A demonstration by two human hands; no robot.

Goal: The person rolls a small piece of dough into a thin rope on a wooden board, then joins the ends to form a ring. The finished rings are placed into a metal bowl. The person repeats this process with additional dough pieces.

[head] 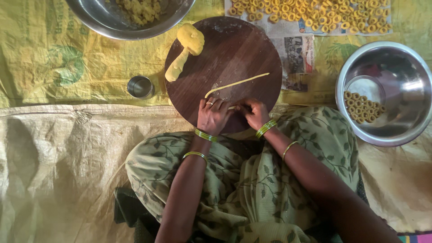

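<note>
A round dark wooden board lies in front of me. My left hand and my right hand meet at its near edge, fingers pinched on a short thin piece of yellow dough between them. A long thin dough rope lies across the board just beyond my hands. At the board's far left sits a lump of yellow dough with a thick stub pulled from it.
A small steel cup stands left of the board. A steel bowl at right holds several small dough rings. Many rings lie on newspaper at the top. Another steel bowl with dough bits sits top left.
</note>
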